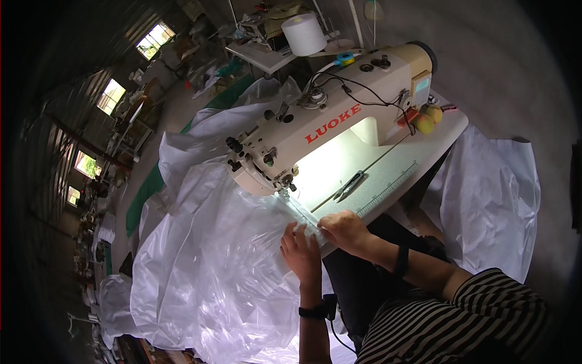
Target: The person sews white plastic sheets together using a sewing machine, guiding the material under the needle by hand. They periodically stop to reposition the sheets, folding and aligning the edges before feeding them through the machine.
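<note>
A large sheet of clear plastic film (212, 261) drapes over the left side of the sewing table and down toward the floor. My left hand (301, 250) presses flat on the film near its edge. Beside it, my right hand (344, 230) pinches the film's folded edge, touching the left hand's fingertips. Both hands sit just in front of the needle (287, 193) of a cream industrial sewing machine (327, 124). The seam line runs from the needle back to my fingers.
Thread snips (350, 184) lie on the lit table (394, 164) by a ruler strip at its front edge. A big white thread cone (303, 33) stands behind the machine. White sheeting (491, 194) hangs at the right. Cluttered workbenches line the left.
</note>
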The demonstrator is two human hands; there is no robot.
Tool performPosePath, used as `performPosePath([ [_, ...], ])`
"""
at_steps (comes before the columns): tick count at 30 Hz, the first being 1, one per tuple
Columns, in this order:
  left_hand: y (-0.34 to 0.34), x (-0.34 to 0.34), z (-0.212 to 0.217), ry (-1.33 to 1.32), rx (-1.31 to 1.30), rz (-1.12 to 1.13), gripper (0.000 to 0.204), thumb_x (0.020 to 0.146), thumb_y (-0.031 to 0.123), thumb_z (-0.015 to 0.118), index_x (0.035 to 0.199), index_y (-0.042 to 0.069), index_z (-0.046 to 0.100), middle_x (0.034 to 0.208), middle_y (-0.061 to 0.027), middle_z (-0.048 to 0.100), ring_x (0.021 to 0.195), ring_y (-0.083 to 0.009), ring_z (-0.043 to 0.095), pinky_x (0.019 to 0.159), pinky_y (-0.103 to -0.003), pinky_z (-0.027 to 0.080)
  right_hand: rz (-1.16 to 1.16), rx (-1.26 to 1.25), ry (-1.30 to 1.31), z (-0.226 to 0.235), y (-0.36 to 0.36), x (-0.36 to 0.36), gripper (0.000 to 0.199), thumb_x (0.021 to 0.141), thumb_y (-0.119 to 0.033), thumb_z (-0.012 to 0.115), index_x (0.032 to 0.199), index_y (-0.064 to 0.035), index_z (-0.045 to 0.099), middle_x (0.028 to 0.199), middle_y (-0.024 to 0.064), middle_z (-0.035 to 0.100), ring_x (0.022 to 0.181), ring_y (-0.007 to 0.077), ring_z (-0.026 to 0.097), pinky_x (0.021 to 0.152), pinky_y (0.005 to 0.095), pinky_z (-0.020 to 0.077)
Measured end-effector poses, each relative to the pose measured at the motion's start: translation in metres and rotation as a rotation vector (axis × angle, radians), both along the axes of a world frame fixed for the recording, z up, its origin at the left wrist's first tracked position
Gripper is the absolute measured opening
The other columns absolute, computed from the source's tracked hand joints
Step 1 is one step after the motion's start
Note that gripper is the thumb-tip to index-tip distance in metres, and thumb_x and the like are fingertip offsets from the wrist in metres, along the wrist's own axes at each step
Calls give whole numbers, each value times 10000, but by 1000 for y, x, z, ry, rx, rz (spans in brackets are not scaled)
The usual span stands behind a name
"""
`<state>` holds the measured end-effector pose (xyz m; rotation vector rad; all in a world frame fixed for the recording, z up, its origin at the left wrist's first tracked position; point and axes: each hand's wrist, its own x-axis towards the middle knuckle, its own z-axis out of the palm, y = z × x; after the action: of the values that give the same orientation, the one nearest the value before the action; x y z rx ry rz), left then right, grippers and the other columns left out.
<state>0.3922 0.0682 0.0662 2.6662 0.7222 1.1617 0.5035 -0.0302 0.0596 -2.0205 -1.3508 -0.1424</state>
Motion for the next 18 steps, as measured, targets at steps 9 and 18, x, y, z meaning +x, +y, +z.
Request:
performPosePath([
  [9, 8, 6, -11, 75, -258, -79, 136, 748, 37, 663, 880, 69, 666, 889, -66, 669, 871, -291, 609, 800, -403, 460, 5, 109, 56, 4, -4, -3, 83, 813, -146, 646, 796, -72, 611, 721, 92, 630, 681, 274, 656, 658, 377, 502],
  [18, 4, -7, -19, 29, -96, -229, 148, 781, 76, 661, 929, 78, 661, 965, -57, 681, 886, -275, 620, 819, -396, 464, -27, 100, 6, 8, -12, -4, 117, 812, -168, 659, 766, -72, 611, 744, 76, 607, 722, 262, 640, 703, 383, 483],
])
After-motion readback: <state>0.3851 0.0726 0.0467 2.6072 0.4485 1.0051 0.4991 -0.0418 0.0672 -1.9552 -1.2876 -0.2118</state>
